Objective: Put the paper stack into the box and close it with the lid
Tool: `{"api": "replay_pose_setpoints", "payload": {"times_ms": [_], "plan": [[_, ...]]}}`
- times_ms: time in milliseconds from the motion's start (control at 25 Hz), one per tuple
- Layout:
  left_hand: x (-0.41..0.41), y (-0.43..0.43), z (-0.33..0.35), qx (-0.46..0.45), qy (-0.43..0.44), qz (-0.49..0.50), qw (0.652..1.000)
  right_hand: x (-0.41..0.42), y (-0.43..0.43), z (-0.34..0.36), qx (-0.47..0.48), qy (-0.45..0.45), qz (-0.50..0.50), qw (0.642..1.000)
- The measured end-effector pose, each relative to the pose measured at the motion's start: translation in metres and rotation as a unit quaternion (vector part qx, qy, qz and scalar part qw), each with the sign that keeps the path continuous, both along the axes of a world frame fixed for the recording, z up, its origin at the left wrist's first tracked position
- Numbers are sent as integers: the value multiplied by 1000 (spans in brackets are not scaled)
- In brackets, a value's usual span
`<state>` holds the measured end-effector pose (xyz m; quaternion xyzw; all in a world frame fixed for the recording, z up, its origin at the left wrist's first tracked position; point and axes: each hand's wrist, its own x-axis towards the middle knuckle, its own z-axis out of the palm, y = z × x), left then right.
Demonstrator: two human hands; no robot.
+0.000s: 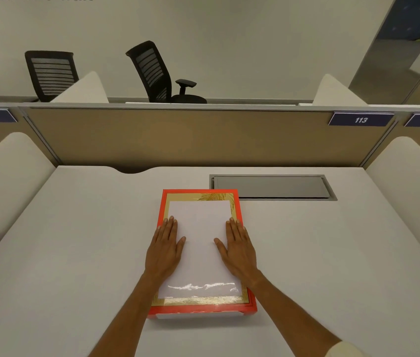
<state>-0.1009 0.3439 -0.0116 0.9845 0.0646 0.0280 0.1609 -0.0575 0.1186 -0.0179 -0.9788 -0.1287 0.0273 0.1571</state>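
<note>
A red box lies in the middle of the white desk, long side pointing away from me. Inside its red rim a gold border frames a white rectangle, the paper stack. Shiny glare crosses its near end, and I cannot tell whether a glossy lid covers it. A white strip shows under the red front edge. My left hand lies flat, palm down, on the left side of the white area, fingertips near the rim. My right hand lies flat on the right side in the same way. Neither hand grips anything.
A grey cable hatch is set into the desk just beyond the box, to the right. A tan partition closes the far edge, with white dividers at the left and right. Black office chairs stand behind the partition.
</note>
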Motion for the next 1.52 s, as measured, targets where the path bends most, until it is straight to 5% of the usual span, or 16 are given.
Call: {"api": "replay_pose_setpoints", "payload": {"times_ms": [1120,1520], "plan": [[-7,-11,9,-16,7,25,1000,-8,-8,10,6,6,-1,1000],[-2,-77,38,-16,-20,14,1000,-5,-63,46,3,-30,-20,999]]}}
